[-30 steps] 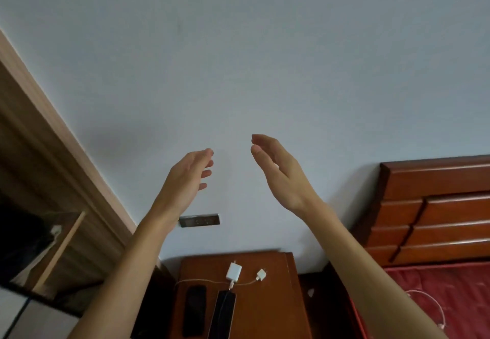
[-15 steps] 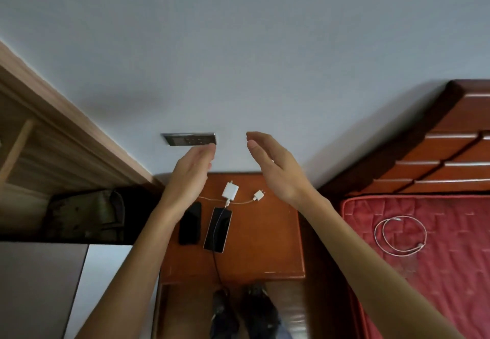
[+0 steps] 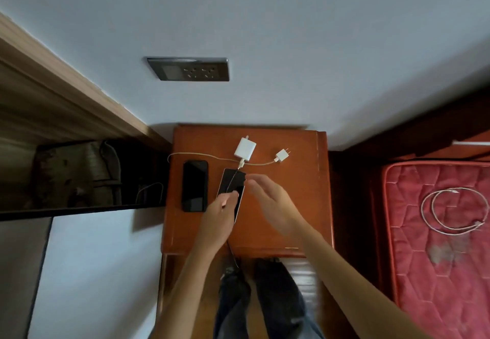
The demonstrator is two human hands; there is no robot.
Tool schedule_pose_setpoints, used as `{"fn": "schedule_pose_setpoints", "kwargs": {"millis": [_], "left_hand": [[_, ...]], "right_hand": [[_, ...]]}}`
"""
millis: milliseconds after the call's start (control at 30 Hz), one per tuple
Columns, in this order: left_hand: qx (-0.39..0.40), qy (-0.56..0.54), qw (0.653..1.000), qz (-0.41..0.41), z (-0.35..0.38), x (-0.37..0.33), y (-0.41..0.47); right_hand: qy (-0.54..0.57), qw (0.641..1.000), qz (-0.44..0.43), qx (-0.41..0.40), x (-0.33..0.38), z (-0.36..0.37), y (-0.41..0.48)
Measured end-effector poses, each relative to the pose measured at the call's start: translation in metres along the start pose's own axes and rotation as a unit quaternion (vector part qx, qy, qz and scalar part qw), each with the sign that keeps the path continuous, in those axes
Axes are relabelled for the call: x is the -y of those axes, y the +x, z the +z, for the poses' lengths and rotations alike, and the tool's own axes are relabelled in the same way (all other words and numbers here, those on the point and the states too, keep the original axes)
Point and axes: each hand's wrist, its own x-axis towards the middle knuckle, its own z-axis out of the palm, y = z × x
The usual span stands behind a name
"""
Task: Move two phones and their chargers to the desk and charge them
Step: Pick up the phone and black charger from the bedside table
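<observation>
Two dark phones lie side by side on a reddish wooden nightstand [image 3: 291, 206]. The left phone [image 3: 195, 185] lies free. The right phone [image 3: 233, 182] has a cable running across its screen. Behind them sit a large white charger [image 3: 245, 149] and a small white charger [image 3: 281, 155], joined by a pale cable [image 3: 206, 156]. My left hand [image 3: 221, 212] rests over the near end of the right phone, fingertips touching it. My right hand [image 3: 270, 203] hovers just right of that phone, fingers spread and blurred.
A dark wall socket plate [image 3: 189, 69] sits on the grey wall above the nightstand. A red mattress [image 3: 437, 232] with a coiled white cable [image 3: 450, 211] lies to the right. A wooden shelf unit [image 3: 66, 132] stands left. My legs [image 3: 262, 299] are below.
The view has tilted down from the wall to the nightstand. Both hands have dropped from in front of the wall onto the right phone.
</observation>
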Motion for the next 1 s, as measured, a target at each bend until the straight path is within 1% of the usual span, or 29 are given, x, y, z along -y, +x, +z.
{"fn": "schedule_pose_setpoints", "kwargs": {"millis": [100,167,267,367,400,500,600,733,800,900,1000], "left_hand": [[-0.018,-0.014,0.999,-0.035,0.020,0.050,0.013],[-0.021,-0.025,0.997,-0.075,0.027,0.078,0.024],[-0.036,-0.060,0.989,-0.127,0.031,0.110,0.040],[-0.060,0.026,0.991,-0.116,0.038,0.133,0.050],[-0.058,0.026,0.992,-0.107,0.041,0.139,0.051],[-0.039,-0.049,0.992,-0.109,0.048,0.147,0.052],[-0.049,-0.102,0.988,-0.105,0.049,0.148,0.053],[-0.050,-0.162,0.983,-0.067,0.041,0.136,0.041],[-0.036,-0.181,0.982,-0.035,0.033,0.123,0.033],[-0.011,-0.177,0.984,0.022,0.021,0.095,0.020],[0.002,-0.199,0.979,0.051,0.006,0.061,0.007]], "right_hand": [[0.019,0.998,0.056,0.026,-0.048,0.027,0.014],[0.029,0.995,0.087,0.038,-0.076,0.042,0.020],[0.013,0.992,0.110,0.056,-0.107,0.059,0.028],[0.017,0.991,0.122,0.052,-0.128,0.072,0.033],[0.020,0.990,0.128,0.050,-0.134,0.076,0.033],[0.032,0.989,0.136,0.051,-0.147,0.088,0.029],[0.019,0.994,0.104,0.038,-0.152,0.091,0.023],[-0.035,0.999,0.010,0.006,-0.144,0.083,0.014],[-0.059,0.998,-0.028,0.005,-0.135,0.077,0.011],[-0.095,0.992,-0.080,0.004,-0.113,0.070,0.008],[-0.093,0.988,-0.124,-0.016,-0.085,0.057,0.008]]}}
